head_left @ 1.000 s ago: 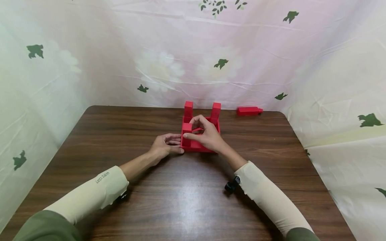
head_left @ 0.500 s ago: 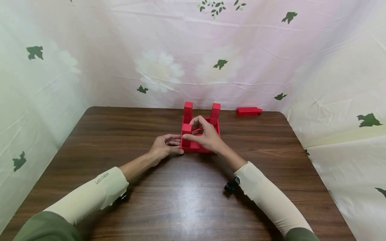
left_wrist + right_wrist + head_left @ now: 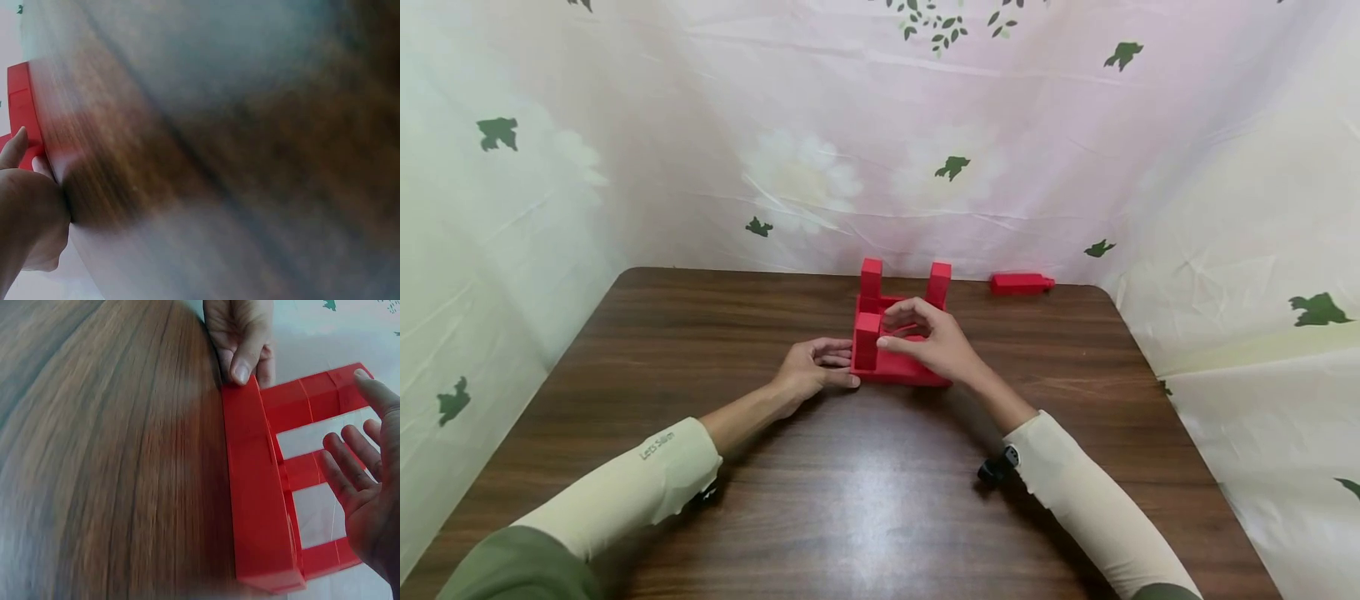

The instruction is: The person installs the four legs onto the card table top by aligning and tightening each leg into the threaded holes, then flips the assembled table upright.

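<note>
A red toy table frame lies upside down near the table's back. Three square legs rise from it: a front-left leg, a back-left leg and a back-right leg. My left hand holds the frame's front-left corner, thumb at the front and fingers along the left side. In the right wrist view, that thumb presses on the corner. My right hand hovers over the frame with spread fingers, its thumb tip close beside the front-left leg; whether it touches I cannot tell.
A loose red leg with a narrower peg end lies at the back right of the brown wooden table. A patterned cloth hangs right behind the table and on both sides.
My right hand has let go of the front-left leg and shifted slightly right; its thumb no longer overlaps the leg. My left hand stays at the corner. The head view has tilted slightly.
</note>
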`<state>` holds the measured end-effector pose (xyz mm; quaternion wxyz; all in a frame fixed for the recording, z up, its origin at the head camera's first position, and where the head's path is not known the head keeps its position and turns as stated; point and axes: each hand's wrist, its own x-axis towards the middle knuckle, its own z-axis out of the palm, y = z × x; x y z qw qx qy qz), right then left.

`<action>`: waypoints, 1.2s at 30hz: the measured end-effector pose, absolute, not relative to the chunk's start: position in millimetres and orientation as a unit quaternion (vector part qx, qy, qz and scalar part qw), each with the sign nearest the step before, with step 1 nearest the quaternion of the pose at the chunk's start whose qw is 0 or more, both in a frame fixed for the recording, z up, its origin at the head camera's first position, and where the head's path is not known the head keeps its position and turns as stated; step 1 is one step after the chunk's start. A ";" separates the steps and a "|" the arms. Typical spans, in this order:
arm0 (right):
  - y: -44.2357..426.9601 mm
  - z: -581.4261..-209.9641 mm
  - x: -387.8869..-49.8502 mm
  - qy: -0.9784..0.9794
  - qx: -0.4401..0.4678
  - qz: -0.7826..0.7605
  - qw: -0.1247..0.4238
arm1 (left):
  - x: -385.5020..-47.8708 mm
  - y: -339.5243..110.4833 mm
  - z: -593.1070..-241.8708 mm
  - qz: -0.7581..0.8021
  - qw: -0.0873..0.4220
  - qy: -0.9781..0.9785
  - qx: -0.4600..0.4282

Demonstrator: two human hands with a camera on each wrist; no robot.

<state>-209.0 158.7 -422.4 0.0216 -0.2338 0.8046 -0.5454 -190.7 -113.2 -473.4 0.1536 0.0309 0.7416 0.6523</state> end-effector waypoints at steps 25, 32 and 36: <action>247.8 -430.8 -230.5 0.828 -0.203 -0.519 -0.066 | -188.2 -112.0 -477.9 0.657 0.149 0.738 0.036; 283.4 -450.6 -256.0 0.855 -0.182 -0.483 -0.049 | -188.2 -112.8 -477.5 0.653 0.151 0.741 0.032; 283.4 -432.6 -246.7 0.896 -0.138 -0.421 -0.021 | -189.0 -113.5 -476.7 0.651 0.149 0.744 0.031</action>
